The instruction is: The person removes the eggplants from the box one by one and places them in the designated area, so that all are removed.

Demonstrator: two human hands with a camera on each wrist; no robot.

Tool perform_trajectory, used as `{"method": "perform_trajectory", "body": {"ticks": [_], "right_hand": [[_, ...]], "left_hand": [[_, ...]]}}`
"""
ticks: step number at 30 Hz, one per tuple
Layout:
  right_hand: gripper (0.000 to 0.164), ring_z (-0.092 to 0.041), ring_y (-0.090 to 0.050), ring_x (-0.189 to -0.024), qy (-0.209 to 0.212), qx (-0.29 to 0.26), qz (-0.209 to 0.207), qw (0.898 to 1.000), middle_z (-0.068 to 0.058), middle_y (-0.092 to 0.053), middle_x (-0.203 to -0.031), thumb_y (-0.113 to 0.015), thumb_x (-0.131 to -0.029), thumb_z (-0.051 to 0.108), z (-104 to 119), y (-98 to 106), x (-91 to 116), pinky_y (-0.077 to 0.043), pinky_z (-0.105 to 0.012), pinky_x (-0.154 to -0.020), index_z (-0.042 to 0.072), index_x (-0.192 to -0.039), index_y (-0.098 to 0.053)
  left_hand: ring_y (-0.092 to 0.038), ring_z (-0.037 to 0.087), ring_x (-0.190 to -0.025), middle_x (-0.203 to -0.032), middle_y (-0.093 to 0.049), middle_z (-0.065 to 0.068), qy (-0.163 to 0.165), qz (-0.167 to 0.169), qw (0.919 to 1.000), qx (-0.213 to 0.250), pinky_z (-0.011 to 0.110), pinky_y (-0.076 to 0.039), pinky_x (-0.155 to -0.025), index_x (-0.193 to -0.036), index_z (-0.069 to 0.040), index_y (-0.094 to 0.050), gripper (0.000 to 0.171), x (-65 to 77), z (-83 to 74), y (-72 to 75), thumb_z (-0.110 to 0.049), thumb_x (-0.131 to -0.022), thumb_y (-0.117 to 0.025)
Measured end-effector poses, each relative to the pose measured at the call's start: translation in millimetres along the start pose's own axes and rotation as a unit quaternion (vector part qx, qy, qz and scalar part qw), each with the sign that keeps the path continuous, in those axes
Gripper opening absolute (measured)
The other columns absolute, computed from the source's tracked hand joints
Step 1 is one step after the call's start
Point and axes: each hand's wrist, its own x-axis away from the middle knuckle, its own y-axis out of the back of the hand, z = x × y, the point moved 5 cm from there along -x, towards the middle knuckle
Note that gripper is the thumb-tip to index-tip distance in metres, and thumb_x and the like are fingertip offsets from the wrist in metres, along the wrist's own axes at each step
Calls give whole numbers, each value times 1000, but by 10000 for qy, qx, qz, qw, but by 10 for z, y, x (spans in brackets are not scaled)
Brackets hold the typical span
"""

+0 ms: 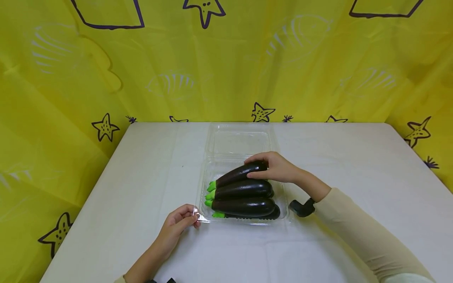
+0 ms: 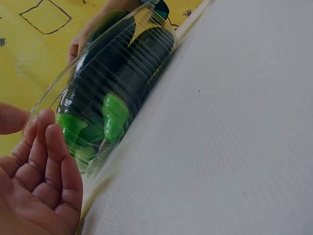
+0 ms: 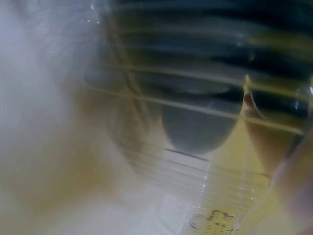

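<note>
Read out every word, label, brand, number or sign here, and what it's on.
No readable text anywhere.
Yellow backdrop: drawn stars and striped fish-like outlines, no legible lettering.
Clear container: no label visible.
Eggplants: no visible print.
Dark marks low in the right wrist view: too blurred to make out.

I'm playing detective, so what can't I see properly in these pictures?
Head view: how many lower eggplants there are; the upper eggplants cover them.
Head view: what the black thing at the bottom is; the picture's edge cuts it off.
Left wrist view: much of the right hand; the eggplants and box are in front.
Right wrist view: clear eggplant outlines; blur and the ridged box wall spoil them.
</note>
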Motion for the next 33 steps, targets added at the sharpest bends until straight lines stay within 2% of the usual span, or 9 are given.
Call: {"method": "perform_trajectory", "body": {"ticks": [12, 16, 21, 28, 33], "right_hand": [[37, -18, -57, -94, -50, -179, -77, 9998, -11, -61, -113, -71, -80, 15, -36, 34, 28, -49, -27, -76, 1, -113, -63], [38, -18, -58, -88, -190, -268, -461, 9984, -11, -63, -110, -72, -79, 15, -36, 128, 66, -49, -26, -71, 1, -113, -64], [41, -20, -58, -83, -543, -553, -1065, 9913, -14, -62, -110, -72, -80, 14, -80, 279, 158, -49, -24, -68, 0, -116, -61], [45, -22, -58, -82, -802, -773, -1287, 9854, -15, -59, -112, -72, -80, 19, -144, 354, 247, -51, -26, -68, 0, -119, -59], [45, -18, -58, -79, -985, -963, -1604, 9774, -14, -61, -110, -72, -80, 21, -161, 411, 327, -51, -27, -67, 1, -119, -60]], "left_hand": [[-55, 9, -73, -79, -57, 0, 24, -40, 10000, 14, 24, -47, -71, -95, 21, -45, 21, -12, 12, -16, 1, -88, -47], [-55, 9, -73, -78, -57, 0, 50, -81, 10000, -6, 23, -47, -71, -94, 20, -45, 21, -8, 10, -13, 1, -87, -48], [-55, 9, -72, -77, -57, 0, 126, -156, 9998, -50, 23, -47, -71, -93, 20, -46, 21, -6, 5, -12, 0, -87, -49], [-56, 9, -72, -77, -57, 0, 140, -187, 9997, -92, 23, -47, -71, -94, 19, -46, 21, -4, 5, -10, 0, -87, -49], [-56, 9, -73, -78, -57, 0, 110, -165, 9998, -60, 23, -47, -71, -94, 20, -46, 21, 0, 4, -13, 0, -87, -49]]}}
